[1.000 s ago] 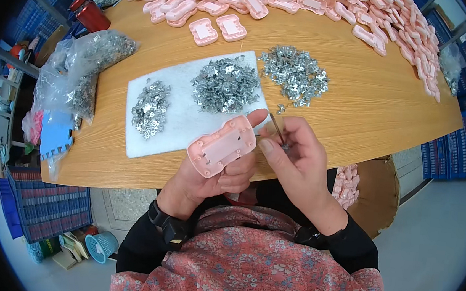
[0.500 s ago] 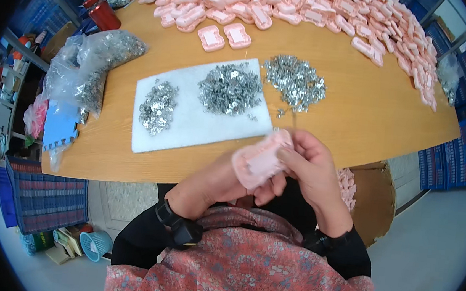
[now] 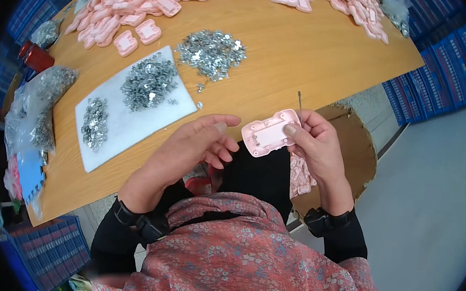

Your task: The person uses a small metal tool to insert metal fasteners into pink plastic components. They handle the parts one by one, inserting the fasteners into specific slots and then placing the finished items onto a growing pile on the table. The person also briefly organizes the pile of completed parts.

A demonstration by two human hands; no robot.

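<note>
Left: metal parts [image 3: 148, 84] on white pad [image 3: 113, 129]. Right hand [image 3: 320, 145] grips pink shell [image 3: 264, 134], thin rod [image 3: 299, 101]; left hand [image 3: 197, 137] loosely spread.

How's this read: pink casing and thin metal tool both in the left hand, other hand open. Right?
Wrong side: the head view shows the pink casing and thin metal tool both in the right hand; the left hand is open.

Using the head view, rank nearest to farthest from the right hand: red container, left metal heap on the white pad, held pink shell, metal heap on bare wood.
1. Pink shell: in the right hand.
2. Metal heap on bare wood: ahead-left.
3. Left metal heap on the white pad: farther left.
4. Red container: far left.
</note>
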